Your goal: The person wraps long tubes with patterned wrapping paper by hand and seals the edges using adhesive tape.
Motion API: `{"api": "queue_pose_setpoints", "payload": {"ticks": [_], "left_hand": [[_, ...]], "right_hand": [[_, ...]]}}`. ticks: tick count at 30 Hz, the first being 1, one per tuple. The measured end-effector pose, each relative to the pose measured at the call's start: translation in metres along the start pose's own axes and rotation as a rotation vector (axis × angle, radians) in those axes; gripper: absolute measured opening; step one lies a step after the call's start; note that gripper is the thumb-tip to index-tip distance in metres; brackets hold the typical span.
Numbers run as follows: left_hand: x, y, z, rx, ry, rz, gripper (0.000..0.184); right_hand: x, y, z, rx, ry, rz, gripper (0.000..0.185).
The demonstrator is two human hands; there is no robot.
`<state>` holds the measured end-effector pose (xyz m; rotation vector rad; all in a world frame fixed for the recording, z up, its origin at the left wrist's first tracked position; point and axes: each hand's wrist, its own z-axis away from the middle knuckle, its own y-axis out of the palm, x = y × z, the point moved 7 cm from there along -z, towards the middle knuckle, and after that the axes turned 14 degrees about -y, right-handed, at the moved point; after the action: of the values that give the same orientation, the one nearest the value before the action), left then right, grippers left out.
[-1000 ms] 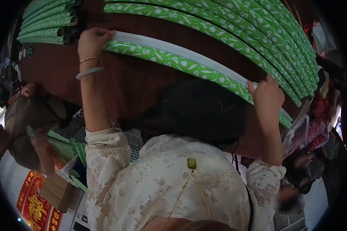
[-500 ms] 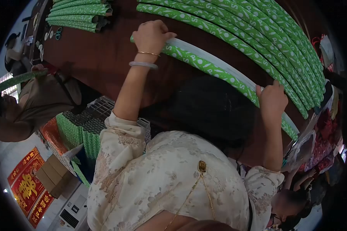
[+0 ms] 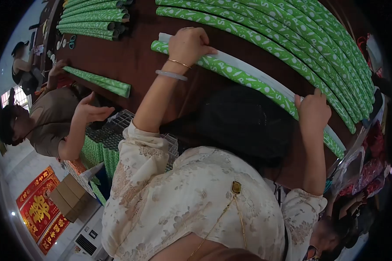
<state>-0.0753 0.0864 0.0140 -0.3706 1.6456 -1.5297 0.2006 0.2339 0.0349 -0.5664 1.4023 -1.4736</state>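
Observation:
A long roll of green wrapping paper (image 3: 244,78) with a white pattern lies across the dark table in front of me, and a strip of its white underside shows along the far edge. My left hand (image 3: 188,45) is closed over it close to its left end, thumb pointing right along the white strip. Towards the other end, my right hand (image 3: 313,112) grips the same roll, fingers curled over the far side. Just beyond lie several long green rolls (image 3: 257,32), side by side. Below the roll is a black cloth-like object (image 3: 248,124).
Shorter green rolls (image 3: 91,19) are stacked at the upper left, near scissors (image 3: 72,41). A co-worker's open hand (image 3: 93,109) is at the left, near a flattened green piece (image 3: 100,82) on the table. Below are a wire crate (image 3: 121,118) and a cardboard box (image 3: 69,195).
My view has shifted slightly; both hands keep their hold on the roll. More white paper shows at its left end. The co-worker's green piece now lies on the table, with one hand apart from it.

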Motion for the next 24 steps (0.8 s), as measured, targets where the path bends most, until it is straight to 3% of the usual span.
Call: {"api": "queue_pose_setpoints", "payload": {"ticks": [5, 9, 12, 13, 14, 16, 17, 19, 21, 24], "left_hand": [[0.087, -0.027, -0.036, 0.102, -0.261, -0.184, 0.042], [0.143, -0.034, -0.054, 0.221, -0.409, -0.096, 0.062], [0.155, -0.04, -0.06, 0.197, -0.414, -0.069, 0.062], [0.156, -0.045, -0.059, 0.164, -0.406, -0.072, 0.055], [0.143, -0.045, -0.053, 0.173, -0.396, -0.068, 0.055], [0.12, -0.061, -0.041, -0.039, -0.458, -0.403, 0.045], [0.091, -0.065, -0.032, -0.242, -0.341, -0.575, 0.032], [0.026, -0.054, -0.014, -0.393, -0.026, -0.431, 0.025], [-0.038, -0.034, 0.009, -0.197, 0.131, -0.001, 0.022], [-0.077, 0.009, 0.021, 0.078, 0.131, 0.165, 0.025]], "right_hand": [[-0.001, 0.004, 0.0, 0.013, -0.002, 0.002, 0.033], [-0.003, 0.007, 0.0, 0.022, 0.013, -0.019, 0.033], [-0.002, 0.004, 0.001, -0.004, 0.005, -0.011, 0.032], [0.0, 0.0, -0.001, -0.012, -0.004, -0.001, 0.032], [0.0, 0.0, 0.0, -0.002, 0.006, 0.002, 0.032], [0.0, 0.001, 0.001, 0.008, 0.015, 0.013, 0.031], [0.0, 0.002, 0.0, 0.019, 0.025, 0.015, 0.031], [0.001, 0.001, 0.0, -0.003, 0.022, 0.021, 0.031], [0.001, 0.003, 0.0, 0.002, 0.027, 0.022, 0.031], [0.001, 0.0, 0.001, 0.004, 0.03, 0.003, 0.031]]}}
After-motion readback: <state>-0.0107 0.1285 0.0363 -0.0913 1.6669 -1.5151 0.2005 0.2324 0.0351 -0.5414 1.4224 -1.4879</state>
